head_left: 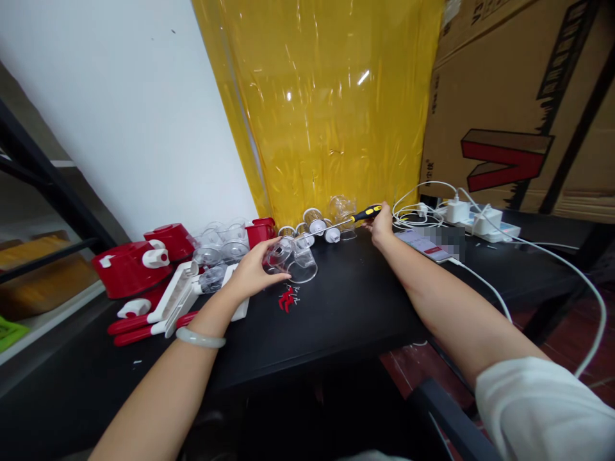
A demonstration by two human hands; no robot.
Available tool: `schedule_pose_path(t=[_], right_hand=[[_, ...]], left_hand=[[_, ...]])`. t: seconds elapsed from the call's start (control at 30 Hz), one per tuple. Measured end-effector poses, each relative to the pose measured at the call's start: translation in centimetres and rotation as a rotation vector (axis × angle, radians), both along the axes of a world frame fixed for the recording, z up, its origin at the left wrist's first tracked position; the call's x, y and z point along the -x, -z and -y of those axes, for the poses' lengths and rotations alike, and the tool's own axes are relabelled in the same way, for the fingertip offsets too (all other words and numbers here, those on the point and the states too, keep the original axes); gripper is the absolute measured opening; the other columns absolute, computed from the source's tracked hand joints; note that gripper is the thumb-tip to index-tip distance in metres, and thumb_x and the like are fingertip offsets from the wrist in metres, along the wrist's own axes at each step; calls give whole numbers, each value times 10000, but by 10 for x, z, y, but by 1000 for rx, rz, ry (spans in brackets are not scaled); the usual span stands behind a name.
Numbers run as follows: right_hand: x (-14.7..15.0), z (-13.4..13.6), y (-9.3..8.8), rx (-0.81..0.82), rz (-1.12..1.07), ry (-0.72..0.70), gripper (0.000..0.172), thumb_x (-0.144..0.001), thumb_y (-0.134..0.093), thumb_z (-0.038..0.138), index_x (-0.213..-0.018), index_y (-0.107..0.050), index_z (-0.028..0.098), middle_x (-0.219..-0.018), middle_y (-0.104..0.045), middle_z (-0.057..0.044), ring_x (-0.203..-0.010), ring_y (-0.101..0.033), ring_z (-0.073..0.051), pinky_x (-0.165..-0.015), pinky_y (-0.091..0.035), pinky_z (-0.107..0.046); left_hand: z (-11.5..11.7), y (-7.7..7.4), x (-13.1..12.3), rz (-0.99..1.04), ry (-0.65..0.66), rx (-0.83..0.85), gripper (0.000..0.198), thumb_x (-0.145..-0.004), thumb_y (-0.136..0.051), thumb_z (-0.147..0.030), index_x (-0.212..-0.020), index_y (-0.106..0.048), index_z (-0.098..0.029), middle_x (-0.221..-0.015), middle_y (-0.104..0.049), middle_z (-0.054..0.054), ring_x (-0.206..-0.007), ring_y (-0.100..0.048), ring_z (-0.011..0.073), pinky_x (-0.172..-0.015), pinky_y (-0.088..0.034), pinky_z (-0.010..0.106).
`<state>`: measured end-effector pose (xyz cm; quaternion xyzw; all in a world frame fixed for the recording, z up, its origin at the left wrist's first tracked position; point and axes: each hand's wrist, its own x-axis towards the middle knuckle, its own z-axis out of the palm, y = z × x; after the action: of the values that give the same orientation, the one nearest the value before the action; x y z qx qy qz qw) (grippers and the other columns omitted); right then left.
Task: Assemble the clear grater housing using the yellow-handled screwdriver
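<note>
On the black tabletop (346,301), small red plastic pieces (287,299) lie just in front of the clear plastic container (305,275), which the left hand (257,266) grips between thumb and fingers. The right hand (379,225) has its fingers closed on the handle of the black-and-yellow screwdriver (359,216), its shaft slanting leftward to the container. Good practice would be bracing the container firmly and pressing straight along the shaft. The tip is lost against the clear plastic, so contact cannot be told; beyond, the shaft partly overlaps white-capped cylinders (313,215).

Workshop, prob.: screwdriver (366,214), red pts (131,269)
</note>
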<state>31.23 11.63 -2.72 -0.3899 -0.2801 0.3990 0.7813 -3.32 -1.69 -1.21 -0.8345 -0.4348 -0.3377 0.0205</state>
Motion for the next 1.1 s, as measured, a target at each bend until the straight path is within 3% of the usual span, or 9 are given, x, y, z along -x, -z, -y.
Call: schedule_pose_path(t=[0.13,0.23,0.6,0.73,0.8,0.93,1.1], right_hand=[[-2,1,-2,4,-59,-61,273,-931,-353,258,-908,-616,189,-680,-598,29,-440,-587,-98,-391,-383,-188],[-2,-1,-2,-17,-82,-69,228,-870,-421,234,-927,-635,182,-679,-593,33,-465,-607,-101,-404,-398,-183],[-4,-4,0,-87,33,19,128,-858,-554,332,-848,-587,209,-594,-497,86,-363,-403,-56,-335,-241,-175],[-4,-1,1,-50,84,29,288,-890,-592,463,-767,-477,230,-486,-363,116,-334,-317,-58,-338,-201,-179],[-4,1,0,-45,103,54,335,-910,-564,506,-751,-455,233,-469,-356,112,-329,-336,-67,-342,-227,-187],[-3,3,-1,-53,70,21,325,-962,-404,450,-789,-539,210,-551,-515,54,-366,-482,-93,-370,-328,-200],[-4,3,-4,-91,49,-15,202,-877,-476,333,-850,-616,190,-683,-581,31,-413,-551,-87,-395,-361,-194]], left_hand=[[-2,1,2,0,8,-11,900,-688,-870,-520,-1444,-478,-227,-1463,-578,143,-1344,-563,336,-1138,-441,519],[-2,1,3,-1,5,-11,898,-688,-873,-511,-1442,-479,-224,-1461,-580,144,-1340,-567,330,-1133,-447,515],[-1,-1,2,-15,19,-27,889,-692,-878,-499,-1437,-480,-221,-1451,-591,143,-1328,-581,328,-1119,-467,514],[-2,0,3,-13,24,-31,882,-693,-880,-492,-1430,-482,-214,-1451,-591,146,-1327,-581,324,-1117,-469,513],[-2,0,3,-8,27,-31,878,-693,-880,-488,-1426,-485,-212,-1454,-588,149,-1331,-579,325,-1122,-462,515],[-1,0,2,-7,27,-28,867,-700,-873,-476,-1432,-482,-224,-1464,-582,146,-1342,-570,325,-1136,-445,523],[-1,0,2,-2,25,-23,868,-696,-875,-484,-1429,-483,-232,-1469,-578,141,-1352,-562,321,-1140,-442,511]])
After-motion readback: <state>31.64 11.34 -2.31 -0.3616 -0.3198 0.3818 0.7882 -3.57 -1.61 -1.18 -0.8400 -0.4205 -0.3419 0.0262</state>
